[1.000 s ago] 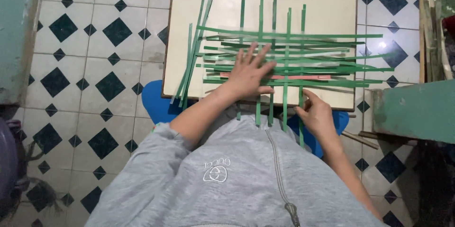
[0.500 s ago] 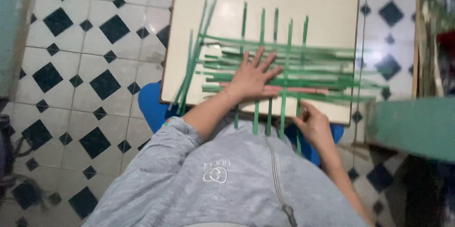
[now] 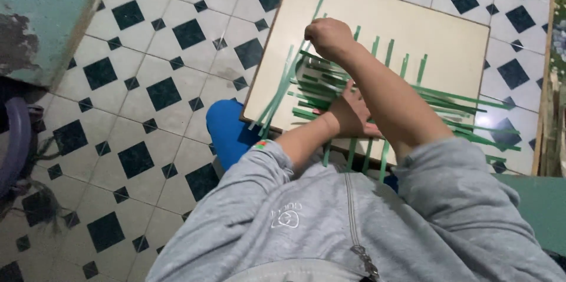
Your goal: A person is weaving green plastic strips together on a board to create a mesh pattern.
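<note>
Several green strips [image 3: 448, 108] lie crossed in a loose weave on a pale square board [image 3: 448, 34]. My left hand [image 3: 348, 114] rests flat on the strips near the board's front edge, partly hidden by my right forearm. My right hand [image 3: 328, 37] has reached across to the left side of the weave, its fingers closed around the ends of the strips there. A bundle of loose green strips [image 3: 280, 90] lies along the board's left edge.
The board sits over a blue stool [image 3: 227, 129]. The floor [image 3: 147, 58] has white tiles with black diamonds. A teal wall [image 3: 41, 11] stands at the upper left, a teal surface [image 3: 530, 199] at the lower right, a purple object [image 3: 15, 140] at the left edge.
My right hand has left the front edge and crossed over my left arm to the far left of the weave. The view has tilted and shifted right.
</note>
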